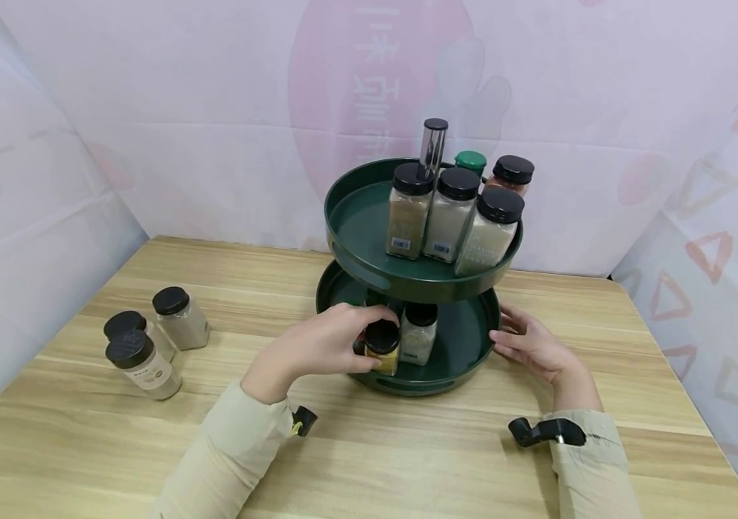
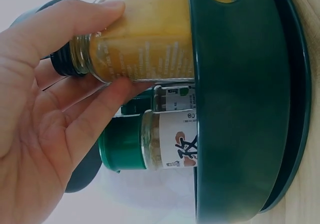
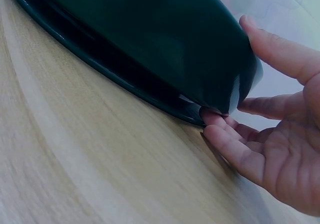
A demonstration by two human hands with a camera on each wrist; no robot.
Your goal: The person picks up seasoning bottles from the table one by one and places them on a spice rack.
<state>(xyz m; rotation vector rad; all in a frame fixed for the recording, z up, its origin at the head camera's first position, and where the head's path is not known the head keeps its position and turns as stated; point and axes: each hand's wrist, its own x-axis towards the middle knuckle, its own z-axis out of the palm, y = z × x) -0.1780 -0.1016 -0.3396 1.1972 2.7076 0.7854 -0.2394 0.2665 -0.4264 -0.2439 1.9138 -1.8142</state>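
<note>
My left hand (image 1: 320, 346) grips a glass spice jar (image 2: 145, 39) of yellow powder with a black lid, thumb on one side and fingers on the other. The jar's base is behind the wall of the lower tray (image 1: 466, 353) of a green two-tier turntable rack. Beside it on that tray is a clear spice jar (image 1: 419, 335) with a black lid; a green-capped bottle (image 2: 150, 141) shows close below my fingers in the left wrist view. My right hand (image 1: 538, 346) holds the lower tray's right edge, thumb at the rim and fingers lower down, near the base.
On the upper tray (image 1: 359, 209) several black-lidded jars (image 1: 408, 216), a tall grinder-like bottle (image 1: 433, 144) and a green-capped bottle (image 1: 470, 161) stand toward the right. Three black-lidded jars (image 1: 181, 317) are grouped at the left of the wooden table (image 1: 408, 454). A printed cloth (image 1: 213, 166) hangs behind.
</note>
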